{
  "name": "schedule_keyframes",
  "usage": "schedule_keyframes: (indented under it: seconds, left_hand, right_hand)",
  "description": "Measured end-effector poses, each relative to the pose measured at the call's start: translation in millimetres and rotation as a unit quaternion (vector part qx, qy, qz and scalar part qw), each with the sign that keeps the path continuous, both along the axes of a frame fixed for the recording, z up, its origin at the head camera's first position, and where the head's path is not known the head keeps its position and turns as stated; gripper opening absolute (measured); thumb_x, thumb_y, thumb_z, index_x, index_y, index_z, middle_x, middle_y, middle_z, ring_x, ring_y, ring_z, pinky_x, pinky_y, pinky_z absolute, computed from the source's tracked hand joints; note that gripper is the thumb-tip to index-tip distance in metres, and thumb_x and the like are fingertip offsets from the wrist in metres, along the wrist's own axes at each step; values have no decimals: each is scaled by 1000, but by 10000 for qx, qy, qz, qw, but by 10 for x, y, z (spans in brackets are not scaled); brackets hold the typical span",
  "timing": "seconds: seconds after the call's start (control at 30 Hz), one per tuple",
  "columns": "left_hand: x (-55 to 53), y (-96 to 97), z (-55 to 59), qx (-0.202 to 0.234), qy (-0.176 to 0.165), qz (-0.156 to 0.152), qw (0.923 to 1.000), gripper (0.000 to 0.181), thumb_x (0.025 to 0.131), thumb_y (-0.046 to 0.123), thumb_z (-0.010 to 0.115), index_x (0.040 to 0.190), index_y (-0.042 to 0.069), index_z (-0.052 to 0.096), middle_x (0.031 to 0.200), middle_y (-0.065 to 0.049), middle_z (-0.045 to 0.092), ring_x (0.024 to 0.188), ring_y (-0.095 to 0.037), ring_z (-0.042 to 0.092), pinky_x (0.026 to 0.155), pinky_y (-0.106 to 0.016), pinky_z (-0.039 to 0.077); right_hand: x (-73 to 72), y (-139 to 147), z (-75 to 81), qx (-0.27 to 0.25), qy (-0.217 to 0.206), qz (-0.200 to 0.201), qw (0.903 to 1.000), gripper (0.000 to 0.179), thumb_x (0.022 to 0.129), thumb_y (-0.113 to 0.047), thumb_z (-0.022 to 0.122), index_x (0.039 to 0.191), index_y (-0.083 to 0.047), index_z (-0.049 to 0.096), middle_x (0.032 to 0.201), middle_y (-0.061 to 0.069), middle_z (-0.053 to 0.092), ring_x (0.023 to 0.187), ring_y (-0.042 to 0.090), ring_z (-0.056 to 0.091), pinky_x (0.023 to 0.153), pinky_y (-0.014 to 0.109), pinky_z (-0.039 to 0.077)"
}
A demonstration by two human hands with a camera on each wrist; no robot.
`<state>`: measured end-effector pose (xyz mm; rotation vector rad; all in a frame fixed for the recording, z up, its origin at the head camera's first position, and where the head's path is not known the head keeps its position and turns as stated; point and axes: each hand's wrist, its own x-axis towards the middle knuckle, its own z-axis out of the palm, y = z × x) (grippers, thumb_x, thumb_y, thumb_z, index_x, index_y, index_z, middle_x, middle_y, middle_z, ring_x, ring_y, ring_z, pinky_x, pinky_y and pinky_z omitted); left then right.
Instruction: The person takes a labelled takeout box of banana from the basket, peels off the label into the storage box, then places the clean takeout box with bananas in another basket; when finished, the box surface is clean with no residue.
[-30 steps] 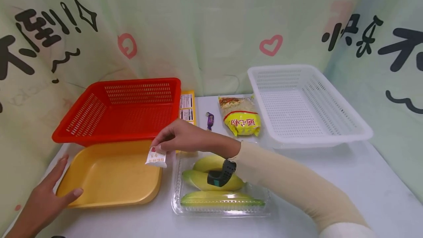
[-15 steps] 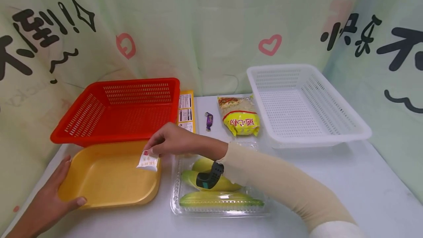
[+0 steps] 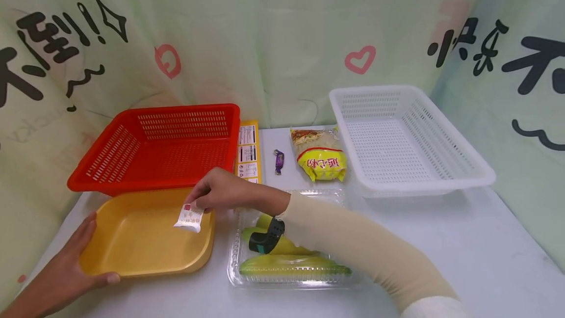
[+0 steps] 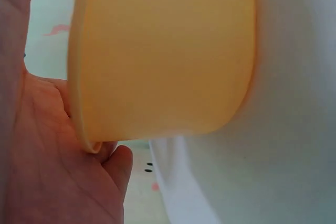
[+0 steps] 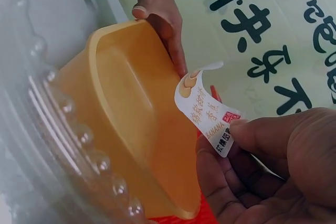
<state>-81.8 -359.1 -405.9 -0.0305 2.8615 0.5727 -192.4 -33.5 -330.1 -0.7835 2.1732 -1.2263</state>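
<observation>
Between the pinching thumb and fingers of the right hand (image 3: pixel 220 193) hangs a small white packet (image 3: pixel 190 218) printed BANANA. Just below it sits the yellow tray (image 3: pixel 141 244), whose left end the left hand (image 3: pixel 70 266) touches with fingers spread. Beyond the right fingers stands the red basket (image 3: pixel 190 156); to their right, a clear box (image 3: pixel 234 278) holds yellow-green bananas (image 3: pixel 289 265); farther right, a white basket (image 3: pixel 384 146) rests on the worktop (image 3: pixel 468 244).

beige sleeve (image 3: pixel 353 239), white upper fabric (image 3: pixel 434 308), black wristband (image 3: pixel 274 229), teal patch (image 3: pixel 260 249)
</observation>
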Motion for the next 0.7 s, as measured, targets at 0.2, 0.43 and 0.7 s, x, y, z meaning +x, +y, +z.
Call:
schedule_keyframes:
  seconds: [0.2, 0.43, 0.7]
  left_hand:
    - [-18, -5, -28, 40, 38, 38, 10000, 134, 75, 60, 74, 146, 0, -21, 154, -22, -27, 129, -59, 12, 95, -74, 24]
    - [0, 0, -48, 222, 299, 6, 9993, 129, 79, 55, 74, 146, -4, -18, 155, -22, -25, 129, -58, 12, 97, -74, 22]
    - [-14, 8, -35, 237, 360, 95, 9990, 132, 76, 57, 75, 148, -3, -18, 156, -27, -15, 122, -55, 20, 97, -73, 25]
  right_hand:
    - [4, -73, -32, 118, -112, -17, 9999, 16, 91, -2, 65, 103, -3, 76, 82, -3, 69, 69, 12, 62, 65, 21, 55]
    - [14, -103, -42, 287, -161, -53, 9994, 17, 92, -1, 65, 105, -3, 75, 84, -3, 69, 70, 13, 61, 64, 20, 54]
    - [17, -151, -94, 346, -169, 33, 9993, 17, 92, 0, 64, 106, -2, 75, 83, -2, 69, 69, 12, 61, 63, 19, 54]
